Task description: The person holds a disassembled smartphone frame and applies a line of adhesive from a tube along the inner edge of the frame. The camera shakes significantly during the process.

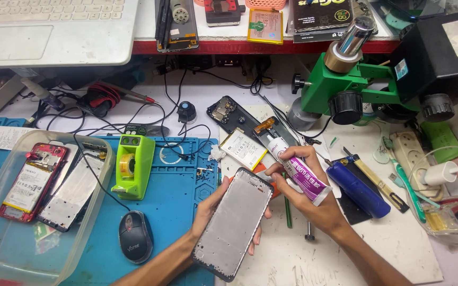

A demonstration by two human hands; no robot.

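Left hand (210, 209): we see it gripping one phone frame (234, 222), lower centre, fingers wrapped round its edges.
Right hand (308, 198): closed on one glue tube (298, 170), centre.
Around: one mouse (135, 236), one green tape dispenser (132, 165), one microscope (393, 69).

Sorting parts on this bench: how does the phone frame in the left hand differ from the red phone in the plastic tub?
The phone frame is held up in the left hand; the red phone lies in the plastic tub. The frame is a bare grey-silver shell; the red phone shows a battery and boards. The frame is being worked on with a glue tube; the red phone is untouched. Both are opened up.
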